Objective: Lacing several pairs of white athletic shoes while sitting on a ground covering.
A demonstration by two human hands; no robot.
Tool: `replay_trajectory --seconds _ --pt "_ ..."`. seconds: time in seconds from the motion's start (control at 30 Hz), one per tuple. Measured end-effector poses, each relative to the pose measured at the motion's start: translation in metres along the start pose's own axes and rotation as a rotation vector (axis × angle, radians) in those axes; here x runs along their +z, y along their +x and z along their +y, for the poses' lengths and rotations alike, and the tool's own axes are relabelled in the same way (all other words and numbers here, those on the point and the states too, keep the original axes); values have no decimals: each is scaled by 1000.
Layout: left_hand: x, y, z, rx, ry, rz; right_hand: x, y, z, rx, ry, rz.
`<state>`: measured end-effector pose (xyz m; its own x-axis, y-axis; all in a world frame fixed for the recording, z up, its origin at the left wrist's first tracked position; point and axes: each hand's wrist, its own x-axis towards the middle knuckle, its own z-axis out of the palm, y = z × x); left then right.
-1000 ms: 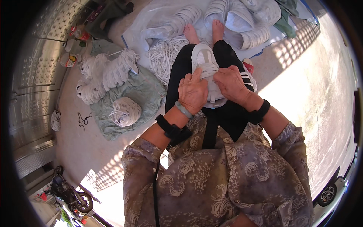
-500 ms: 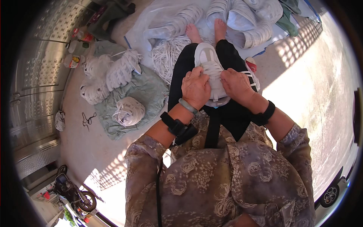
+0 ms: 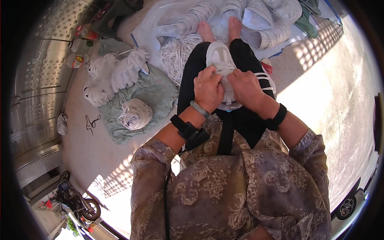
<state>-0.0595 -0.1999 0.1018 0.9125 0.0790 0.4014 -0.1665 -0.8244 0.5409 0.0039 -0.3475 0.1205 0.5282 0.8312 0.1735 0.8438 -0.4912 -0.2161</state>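
Note:
A white sneaker upper (image 3: 218, 54) lies on my lap between my thighs, its toe pointing away from me. White lace rows cross its middle. My left hand (image 3: 209, 87) is closed with its fingertips at the left side of the lacing. My right hand (image 3: 246, 86) is closed in a pinch over the lacing's right side, close to the left hand. White lace strands (image 3: 263, 77) show beside the right hand, over my right thigh. The fingertips hide the exact grip points and the lower lace rows.
A heap of loose white laces (image 3: 176, 58) lies beyond my left knee. Nested stacks of white uppers (image 3: 190, 20) rest on a sheet ahead. On a green cloth (image 3: 158, 98) at left are more stacks and a single rounded white bundle (image 3: 136, 114). A motorcycle (image 3: 76, 198) stands at lower left.
My right hand has moved slightly left over the lacing, its knuckles now higher and closer to the left hand. The left hand stays nearly in place at the upper.

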Motion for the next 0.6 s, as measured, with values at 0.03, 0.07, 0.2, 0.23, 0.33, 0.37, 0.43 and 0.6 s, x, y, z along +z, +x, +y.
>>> replay_trajectory --seconds 0.03,0.07,0.2,0.23,0.33,0.37,0.43,0.6 --pt "0 0 -1 -10 -8 -6 2 1 0 111 62 13" --pt "0 1 -2 -26 -12 -16 5 2 -1 223 128 28" --pt "-1 -1 -2 -40 -43 -28 8 -5 0 326 309 147" --pt "-1 -2 -2 -35 -52 -7 8 -7 -1 323 323 157" --pt "3 -2 -2 -29 -94 32 9 -10 -3 316 298 195" --pt "3 -3 -3 -32 -116 55 9 -9 -4 298 267 227" --pt "4 -4 -4 -13 -112 50 10 -8 -6 264 212 223" --pt "4 -4 -5 16 -91 46 12 0 -9 188 102 245"
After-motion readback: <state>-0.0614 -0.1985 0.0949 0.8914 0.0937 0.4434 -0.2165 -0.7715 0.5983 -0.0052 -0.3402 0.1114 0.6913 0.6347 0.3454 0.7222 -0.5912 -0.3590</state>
